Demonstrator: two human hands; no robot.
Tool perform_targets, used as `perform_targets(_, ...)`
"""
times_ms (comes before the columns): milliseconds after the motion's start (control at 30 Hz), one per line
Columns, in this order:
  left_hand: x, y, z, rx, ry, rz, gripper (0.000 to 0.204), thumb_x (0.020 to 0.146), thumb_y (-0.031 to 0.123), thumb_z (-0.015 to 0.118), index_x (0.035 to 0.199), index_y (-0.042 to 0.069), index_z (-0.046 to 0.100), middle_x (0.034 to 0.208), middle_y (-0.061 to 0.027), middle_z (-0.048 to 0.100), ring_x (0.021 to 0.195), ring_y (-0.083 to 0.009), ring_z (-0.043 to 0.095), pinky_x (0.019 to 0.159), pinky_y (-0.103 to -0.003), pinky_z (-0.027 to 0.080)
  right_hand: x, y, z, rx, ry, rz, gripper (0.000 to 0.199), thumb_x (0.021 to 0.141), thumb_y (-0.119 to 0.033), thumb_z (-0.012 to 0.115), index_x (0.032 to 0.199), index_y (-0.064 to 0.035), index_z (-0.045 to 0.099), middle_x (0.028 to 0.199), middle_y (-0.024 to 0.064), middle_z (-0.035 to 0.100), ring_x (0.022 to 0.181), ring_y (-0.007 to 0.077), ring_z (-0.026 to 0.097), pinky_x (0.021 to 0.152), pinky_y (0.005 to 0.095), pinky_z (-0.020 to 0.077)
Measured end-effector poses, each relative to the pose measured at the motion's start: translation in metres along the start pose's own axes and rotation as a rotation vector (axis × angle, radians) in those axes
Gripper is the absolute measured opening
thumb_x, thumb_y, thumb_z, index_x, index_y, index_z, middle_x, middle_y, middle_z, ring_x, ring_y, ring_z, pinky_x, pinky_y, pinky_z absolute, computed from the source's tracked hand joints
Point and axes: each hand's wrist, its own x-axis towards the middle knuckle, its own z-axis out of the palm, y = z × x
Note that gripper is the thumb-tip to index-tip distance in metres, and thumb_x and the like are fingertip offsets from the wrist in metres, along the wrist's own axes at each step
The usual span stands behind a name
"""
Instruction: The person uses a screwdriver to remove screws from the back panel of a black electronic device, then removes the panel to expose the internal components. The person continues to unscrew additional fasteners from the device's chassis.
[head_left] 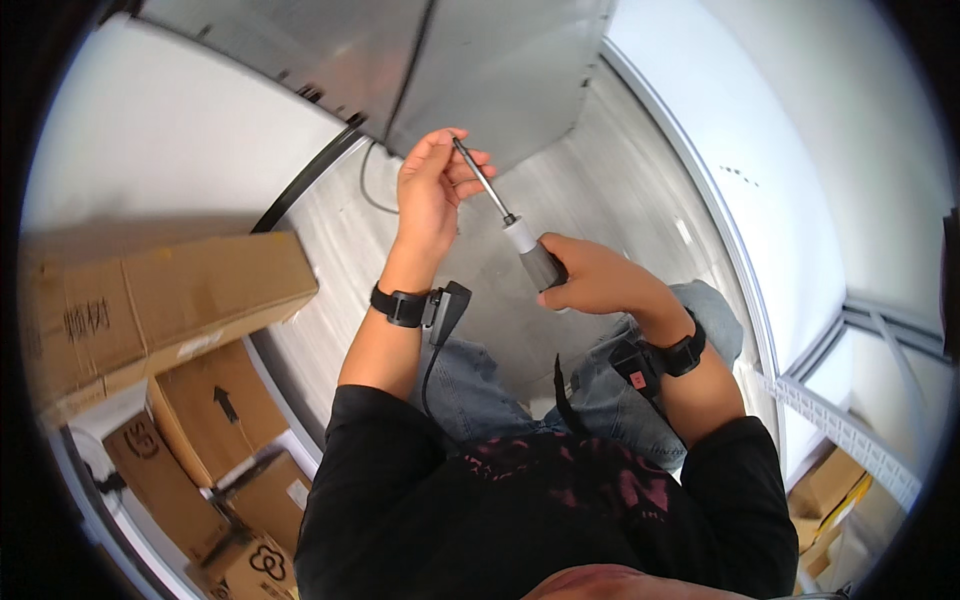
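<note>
The right hand (590,280) was wrapped around the grey-and-white handle of a screwdriver (520,235), held above the lap with its shaft angled up and left. The left hand (430,185) pinched the shaft near its tip. Cardboard boxes (160,300) stood at the person's left, a metal cabinet (480,60) ahead.
</note>
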Motion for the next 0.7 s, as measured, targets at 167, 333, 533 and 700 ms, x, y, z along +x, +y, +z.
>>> perform_targets(167,0.038,-0.029,0.053,-0.082,-0.189,-0.098,0.019,0.095,0.019,0.045,0.098,0.005,0.057,0.081,-0.0115,0.066,0.070,-0.0196,0.064,0.061,-0.028,0.051,-0.038,0.033,-0.025,0.051,0.150,0.037,0.042,0.074,-0.022,0.068,0.105,-0.0009,0.049,0.078,0.0106,0.056,0.074,0.0216,0.056,0.066,0.0337,0.0427)
perform_targets(333,0.074,-0.094,0.130,-0.139,-0.339,-0.307,0.017,0.095,0.019,0.045,0.096,0.006,0.055,0.084,-0.0083,0.063,0.075,-0.0177,0.060,0.063,-0.026,0.049,-0.082,0.081,-0.059,0.122,0.326,0.191,0.042,0.075,-0.023,0.066,0.106,-0.0006,0.050,0.082,0.0150,0.059,0.078,0.0265,0.059,0.067,0.0375,0.0444)
perform_targets(533,0.119,-0.182,0.206,-0.225,-0.389,-0.606,0.012,0.093,0.019,0.052,0.095,0.008,0.058,0.086,-0.0055,0.063,0.079,-0.0185,0.058,0.071,-0.030,0.047,-0.125,0.120,-0.096,0.236,0.560,0.331,0.037,0.076,-0.027,0.060,0.097,0.0023,0.052,0.084,0.0222,0.061,0.083,0.0370,0.060,0.070,0.0425,0.0449)
perform_targets(700,0.139,-0.227,0.258,-0.271,-0.421,-0.739,0.012,0.093,0.018,0.051,0.094,0.008,0.058,0.087,-0.0058,0.062,0.081,-0.0200,0.057,0.072,-0.032,0.047,-0.143,0.150,-0.119,0.269,0.775,0.338,0.033,0.075,-0.025,0.056,0.092,0.0030,0.051,0.079,0.0229,0.060,0.080,0.0402,0.059,0.070,0.0441,0.0442)
